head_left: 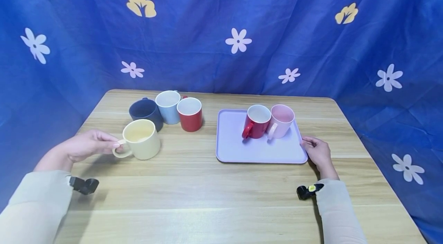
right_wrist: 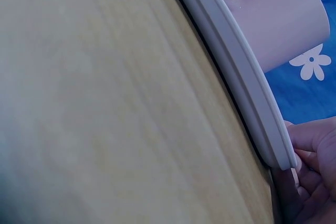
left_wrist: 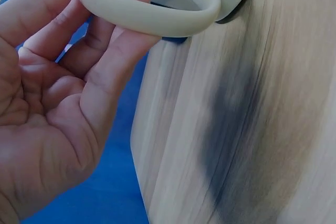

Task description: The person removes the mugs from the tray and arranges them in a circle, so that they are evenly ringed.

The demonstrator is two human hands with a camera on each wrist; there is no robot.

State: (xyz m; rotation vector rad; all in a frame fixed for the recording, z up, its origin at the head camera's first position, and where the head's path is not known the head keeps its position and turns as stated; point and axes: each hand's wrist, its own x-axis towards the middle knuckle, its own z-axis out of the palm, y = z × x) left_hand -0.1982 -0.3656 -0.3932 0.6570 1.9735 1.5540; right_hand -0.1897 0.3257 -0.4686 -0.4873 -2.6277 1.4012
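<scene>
My left hand (head_left: 90, 146) pinches the handle of a cream mug (head_left: 142, 144) at the left of the table; in the left wrist view the handle (left_wrist: 152, 19) lies between thumb and fingers. The mug is upright, in front of a dark blue mug (head_left: 147, 111). On the right, my right hand (head_left: 317, 152) grips the right edge of a lilac tray (head_left: 238, 153). In the right wrist view its thumb and fingers are at the tray rim (right_wrist: 252, 93). A red mug (head_left: 257, 122) and a pink mug (head_left: 283, 121) stand upright side by side on the tray.
Behind the cream mug, a light blue mug (head_left: 168, 107) and another red mug (head_left: 190, 115) stand close to the dark blue one. All are on a wooden table (head_left: 194, 194). A blue curtain (head_left: 194, 13) with flowers hangs along its back and sides.
</scene>
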